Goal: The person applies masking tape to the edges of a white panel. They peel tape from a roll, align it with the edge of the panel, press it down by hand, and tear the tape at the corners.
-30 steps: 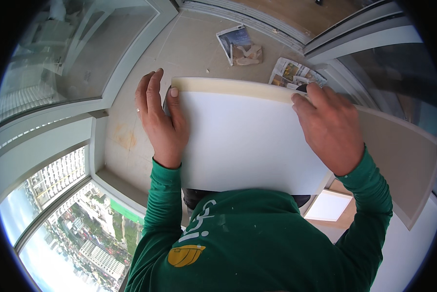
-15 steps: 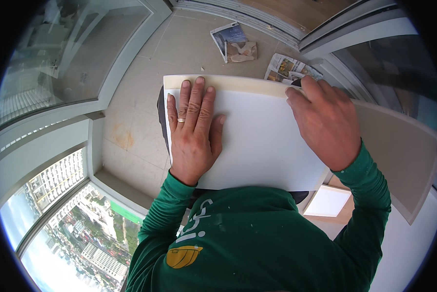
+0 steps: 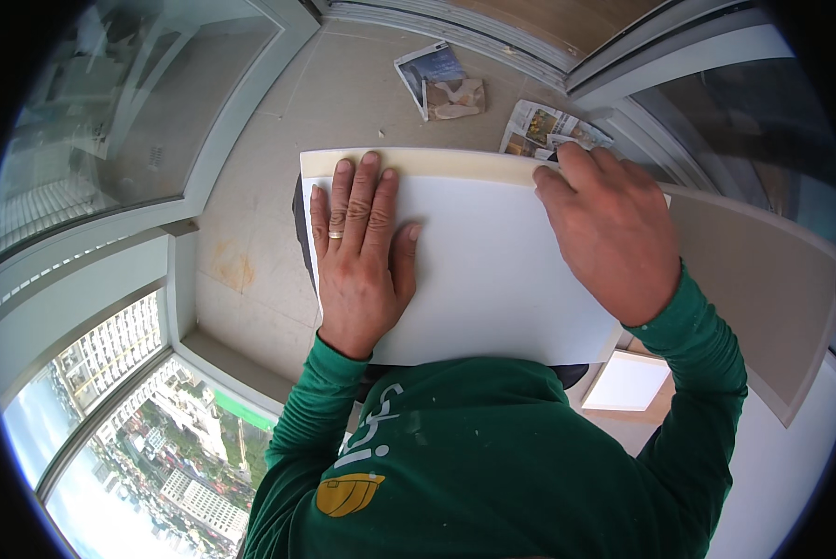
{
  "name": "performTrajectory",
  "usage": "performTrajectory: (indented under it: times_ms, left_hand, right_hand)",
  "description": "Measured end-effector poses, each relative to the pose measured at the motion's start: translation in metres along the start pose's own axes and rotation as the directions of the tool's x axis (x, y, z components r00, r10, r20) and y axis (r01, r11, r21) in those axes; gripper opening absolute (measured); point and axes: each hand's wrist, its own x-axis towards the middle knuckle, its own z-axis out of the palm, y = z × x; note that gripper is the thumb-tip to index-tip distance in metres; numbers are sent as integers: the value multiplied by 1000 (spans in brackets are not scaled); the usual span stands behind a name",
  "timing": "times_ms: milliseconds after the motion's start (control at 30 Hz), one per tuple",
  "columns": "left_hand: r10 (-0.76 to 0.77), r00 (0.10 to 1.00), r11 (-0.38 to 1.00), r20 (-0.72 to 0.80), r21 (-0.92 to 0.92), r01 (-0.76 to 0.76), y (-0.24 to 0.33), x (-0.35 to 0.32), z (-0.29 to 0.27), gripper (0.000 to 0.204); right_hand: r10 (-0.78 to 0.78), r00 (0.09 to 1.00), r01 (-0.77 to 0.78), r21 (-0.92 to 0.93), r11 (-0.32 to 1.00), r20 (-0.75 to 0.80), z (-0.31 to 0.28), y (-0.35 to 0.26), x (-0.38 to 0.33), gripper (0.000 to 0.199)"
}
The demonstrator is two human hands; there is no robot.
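Note:
A white board (image 3: 493, 279) lies across my lap, with a cream-coloured strip (image 3: 455, 166) along its far edge. My left hand (image 3: 357, 270) lies flat on the board's left part, fingers stretched out and their tips on the strip. A ring sits on one finger. At the far right corner, my right hand (image 3: 614, 233) is curled closed, thumb and forefinger on the strip. Whatever it may grip is hidden by the fingers. Something small and dark (image 3: 553, 156) shows just past the edge there; I cannot tell what it is.
Printed booklets (image 3: 453, 97) and a folded newspaper (image 3: 544, 126) lie on the tiled floor (image 3: 250, 186). A large grey-beige panel (image 3: 758, 270) stands to the right. Beside my right arm is a small white panel (image 3: 626, 380). Glass windows (image 3: 110, 456) run along the left.
The board and both hands sit slightly further left in the view, which has itself shifted a little. My left hand keeps its flat pose and my right hand stays curled at the far edge.

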Motion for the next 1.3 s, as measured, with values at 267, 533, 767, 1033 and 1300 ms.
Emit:
performTrajectory:
  times_ms: [267,533,767,1033,1300]
  left_hand:
    - [-12,1000,1000,13,8,12,0,1,0,55]
    - [-15,1000,1000,16,17,15,-1,0,1,56]
    - [-14,1000,1000,8,17,14,0,0,2,57]
    - [98,988,986,120,-147,-80,41,7,4,60]
    - [193,963,964,188,-217,-151,66,23,21,66]
  right_hand:
    - [10,1000,-11,18,1000,23,1,1,1,13]
    - [7,1000,-7,32,999,12,2,1,3,10]
    - [6,1000,-6,36,999,9,4,1,4,9]
    - [27,999,-28,39,999,28,0,-2,5,9]
    - [45,999,-45,67,997,5,4,-1,2,11]
